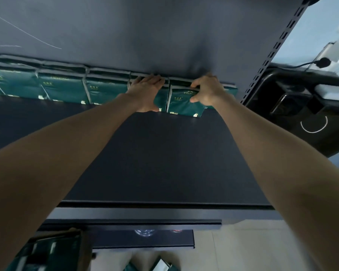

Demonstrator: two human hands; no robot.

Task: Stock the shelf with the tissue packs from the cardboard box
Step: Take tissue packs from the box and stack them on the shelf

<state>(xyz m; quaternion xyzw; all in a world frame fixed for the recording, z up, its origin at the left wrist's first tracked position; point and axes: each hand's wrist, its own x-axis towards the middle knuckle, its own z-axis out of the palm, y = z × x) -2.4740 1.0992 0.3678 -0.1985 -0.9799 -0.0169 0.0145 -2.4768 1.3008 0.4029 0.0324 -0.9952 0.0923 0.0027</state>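
A row of dark green tissue packs (63, 87) stands against the back panel of the dark shelf (164, 163). My left hand (145, 92) lies flat over a pack near the row's right end, fingers stretched across its top edge. My right hand (207, 90) grips the rightmost standing pack (182, 104), thumb on its front face and fingers curled over its top. The cardboard box (53, 249) sits at the bottom left below the shelf, with more green packs inside.
A slotted metal upright (272, 53) bounds the shelf on the right, with dark equipment and a cable beyond it. Lower shelf edges (141, 223) show below. More green packs (155, 266) lie on the pale floor at the bottom.
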